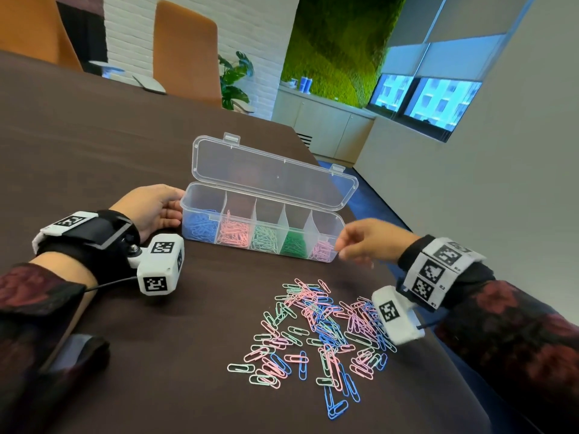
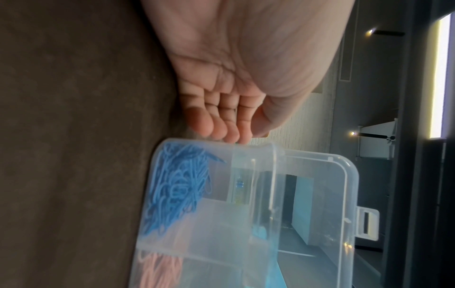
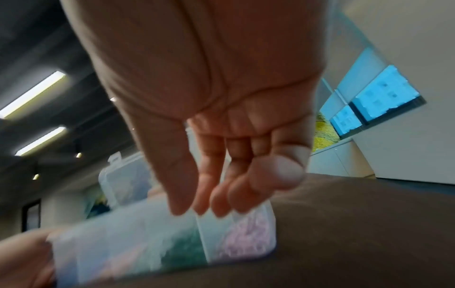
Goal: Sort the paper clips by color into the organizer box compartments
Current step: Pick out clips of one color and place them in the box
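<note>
A clear organizer box (image 1: 205,195) stands on the brown table with its lid (image 1: 272,173) open. Its compartments hold, from left to right, blue clips (image 1: 199,227), pink clips (image 1: 233,231), pale green clips (image 1: 264,239), dark green clips (image 1: 293,244) and lilac-pink clips (image 1: 322,250). My left hand (image 1: 174,205) rests with straight fingers (image 2: 221,126) against the box's left end (image 2: 320,175). My right hand (image 1: 347,249) hovers just off the right end of the box (image 3: 202,233), fingers (image 3: 216,194) hanging loosely, blurred, nothing visible in them. A mixed pile of loose clips (image 1: 316,333) lies in front.
The table (image 1: 94,136) ends close behind the box and slants down the right side past my right wrist. Two orange chairs (image 1: 185,48) stand at its far side. A dark object with a grey face (image 1: 78,352) lies at the near left.
</note>
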A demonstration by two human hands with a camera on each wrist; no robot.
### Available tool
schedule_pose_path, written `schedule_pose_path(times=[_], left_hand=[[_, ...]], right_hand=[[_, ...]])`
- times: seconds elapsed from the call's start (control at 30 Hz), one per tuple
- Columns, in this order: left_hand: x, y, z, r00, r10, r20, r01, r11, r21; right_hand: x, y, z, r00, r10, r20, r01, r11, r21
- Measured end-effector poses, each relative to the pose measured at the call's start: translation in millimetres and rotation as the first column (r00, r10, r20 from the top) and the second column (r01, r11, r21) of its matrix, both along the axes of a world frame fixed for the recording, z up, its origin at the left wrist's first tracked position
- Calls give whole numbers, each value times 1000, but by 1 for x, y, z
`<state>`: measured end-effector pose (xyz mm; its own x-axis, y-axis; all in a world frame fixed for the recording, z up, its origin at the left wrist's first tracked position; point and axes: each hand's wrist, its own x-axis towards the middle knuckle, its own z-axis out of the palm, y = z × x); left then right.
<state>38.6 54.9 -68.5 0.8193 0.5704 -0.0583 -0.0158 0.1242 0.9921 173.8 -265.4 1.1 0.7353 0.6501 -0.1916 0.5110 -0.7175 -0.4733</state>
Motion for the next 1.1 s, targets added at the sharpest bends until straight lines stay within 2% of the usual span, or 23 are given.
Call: schedule_pose_path(times=[0.03, 0.1, 0.27, 0.37, 0.47, 0.67, 0.87, 1.1], left_hand=[[0, 0, 0, 1000, 1, -1, -1, 1000, 0], [-1, 0, 0, 1000, 8, -3, -8, 1000, -4], [-2, -1, 1, 1000, 14, -11, -14, 1000, 1], [-2, -2, 2, 1000, 8, -15, -8, 1000, 7], [-2, 0, 1, 1000, 8, -18, -8, 1000, 4], [-3, -1, 2, 1000, 4, -4, -4, 1000, -4], [-3, -1, 2, 1000, 11, -6, -11, 1000, -10], [-2, -1, 2, 1000, 15, -13, -15, 1000, -10]], right_hand=[[-6, 1, -4, 999, 43, -13, -45, 991, -123], [-12, 5, -14, 998, 55, -8, -55, 966, -253], [-21, 15, -33, 1000, 8, 25, 1, 937, -350], [-24, 18, -36, 999, 28, 35, -12, 919, -393], [-25, 14, -36, 999, 32, 24, -20, 922, -386], [-23, 12, -37, 1000, -14, 3, 14, 966, -257], [-23, 20, -36, 999, 53, 6, -47, 929, -367], [-28, 15, -22, 985, 134, -109, -158, 957, -245]])
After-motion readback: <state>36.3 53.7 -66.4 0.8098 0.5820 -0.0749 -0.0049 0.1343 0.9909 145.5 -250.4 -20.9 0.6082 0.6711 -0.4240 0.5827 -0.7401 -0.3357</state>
